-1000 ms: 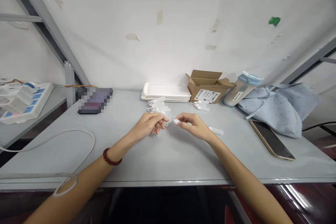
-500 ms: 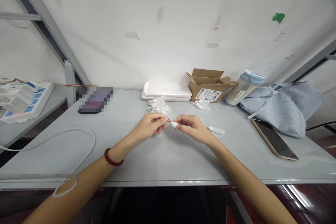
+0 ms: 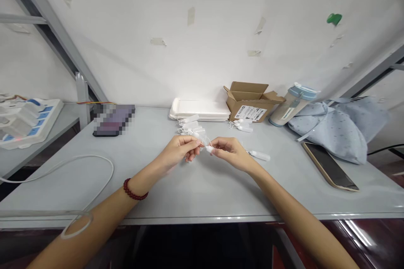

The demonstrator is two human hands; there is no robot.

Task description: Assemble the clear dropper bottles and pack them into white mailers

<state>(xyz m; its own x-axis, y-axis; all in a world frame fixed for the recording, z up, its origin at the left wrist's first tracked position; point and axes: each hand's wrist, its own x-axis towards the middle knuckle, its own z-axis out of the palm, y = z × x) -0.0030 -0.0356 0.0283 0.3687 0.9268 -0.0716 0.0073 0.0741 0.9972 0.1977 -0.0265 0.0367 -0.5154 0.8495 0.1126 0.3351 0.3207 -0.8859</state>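
Observation:
Both hands meet over the middle of the table [image 3: 202,193]. My right hand [image 3: 232,152] pinches a small white piece [image 3: 209,149] with a thin cord looping from it; its exact kind is too small to tell. With thumb and forefinger closed, my left hand [image 3: 181,151] grips a thin cord [image 3: 203,144] just left of that piece. Beyond my left hand lies a pile of white, tag-like pieces [image 3: 191,126] with thin loops. One white tube-like piece [image 3: 260,156] rests just right of my right hand. Several similar looped pieces [image 3: 244,128] lie in front of the carton.
Stacked white trays [image 3: 202,109] and an open cardboard box [image 3: 252,109] stand against the wall. To the right are a bottle [image 3: 292,105], a blue cloth bag [image 3: 331,130] and a phone [image 3: 330,166]. A white cable [image 3: 107,168] crosses the left side, near a dark phone-like object [image 3: 115,122].
The camera view has shifted very slightly. My left hand's lower fingers have moved a little, while both pinches stay in place.

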